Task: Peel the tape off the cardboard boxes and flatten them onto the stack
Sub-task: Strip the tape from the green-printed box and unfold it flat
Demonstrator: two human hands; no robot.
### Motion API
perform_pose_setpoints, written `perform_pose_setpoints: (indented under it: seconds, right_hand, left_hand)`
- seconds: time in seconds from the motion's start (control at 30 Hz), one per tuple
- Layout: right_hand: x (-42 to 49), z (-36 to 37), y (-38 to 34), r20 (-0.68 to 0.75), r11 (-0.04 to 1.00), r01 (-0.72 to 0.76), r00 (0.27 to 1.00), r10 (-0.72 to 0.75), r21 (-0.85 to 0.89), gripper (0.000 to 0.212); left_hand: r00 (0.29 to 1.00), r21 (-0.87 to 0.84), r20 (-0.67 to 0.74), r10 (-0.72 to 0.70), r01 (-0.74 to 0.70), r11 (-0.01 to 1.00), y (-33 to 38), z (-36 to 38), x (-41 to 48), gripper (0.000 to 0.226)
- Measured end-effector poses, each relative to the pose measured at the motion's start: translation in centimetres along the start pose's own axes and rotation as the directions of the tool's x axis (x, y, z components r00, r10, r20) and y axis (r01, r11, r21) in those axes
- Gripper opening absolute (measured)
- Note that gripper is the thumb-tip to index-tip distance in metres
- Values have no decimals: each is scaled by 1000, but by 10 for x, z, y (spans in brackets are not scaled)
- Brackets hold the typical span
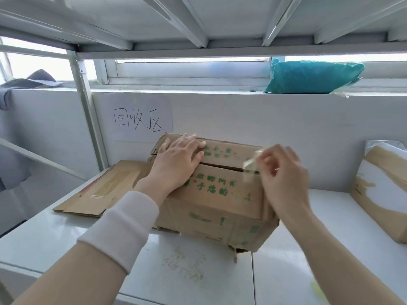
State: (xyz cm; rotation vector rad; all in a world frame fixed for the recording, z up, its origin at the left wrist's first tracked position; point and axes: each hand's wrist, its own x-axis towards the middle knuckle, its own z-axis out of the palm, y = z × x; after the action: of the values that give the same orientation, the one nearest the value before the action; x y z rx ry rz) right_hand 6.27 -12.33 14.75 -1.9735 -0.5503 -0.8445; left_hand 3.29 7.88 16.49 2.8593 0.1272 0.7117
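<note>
1. Quick progress check: we're mid-peel on the box (211, 194). The seam (222, 167) between the top flaps looks bare and slightly gapped for most of its run, so we'd guess most of that strip is already up.
2. The tape (251, 161) is a clear, crumpled strip lifted at the right end of the seam. Its lower end seems to hang on at the box's right edge, but it's too glassy to be sure.
3. Our right hand (284, 172) pinches the tape between thumb and fingertips, just above the right end of the box top.
4. Our left hand (176, 164) lies flat with its fingers straight, pressing down on the left half of the top, across the seam.
5. So the box sits right between our hands, upright and fully box-shaped, on the shelf (66, 234).
6. The stack (103, 190) lies flat to the left. The box's left end touches or overlaps it, and we can't tell which.
7. Left to do, as we read it: finish this strip, check the sides and bottom (the bottom is hidden), then flatten the box onto the stack.
8. A second box (383, 194) waits at the right edge, well apart from both hands, not yet flattened.
</note>
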Motion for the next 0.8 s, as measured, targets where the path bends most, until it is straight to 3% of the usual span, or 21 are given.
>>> perform_pose_setpoints:
  seconds: [0.1, 0.2, 0.3, 0.4, 0.47, 0.53, 0.6, 0.73, 0.8]
  right_hand:
    - [4, -21, 20, -106, 997, -75, 991, 78, 33, 13]
    - [0, -23, 25, -70, 982, -12, 998, -1, -189, 31]
    - [-4, -12, 22, 101, 889, 223, 975, -199, -400, 21]
    - [-6, -6, 26, 280, 916, 228, 950, -136, -331, 26]
    - [-11, -8, 30, 322, 931, 225, 938, -127, -287, 34]
    - [-13, -16, 33, 257, 980, 115, 964, -71, -163, 38]
    - [-8, -26, 37, 173, 992, -84, 980, 99, -91, 35]
    - [2, -43, 53, 194, 960, -234, 945, 261, -154, 9]
    - [1, -46, 52, 243, 943, -243, 924, 297, -226, 20]
  left_hand:
    - [1000, -5, -10, -23, 23, 1000, 2, 2, 1, 36]
    - [997, 46, 33, -63, 62, 997, 19, 4, 11, 38]
    - [993, 109, 87, -85, 76, 991, 39, 16, 19, 53]
    - [991, 116, 130, -31, 16, 993, 55, 30, 22, 58]
    - [988, 104, 154, -1, -15, 994, 62, 38, 23, 57]
    - [985, 101, 171, 9, -26, 995, 68, 45, 24, 59]
    - [985, 126, 175, 10, -32, 991, 74, 50, 24, 61]
    - [987, 144, 160, 9, -32, 989, 78, 54, 21, 62]
    - [988, 130, 153, 10, -30, 991, 77, 55, 20, 59]
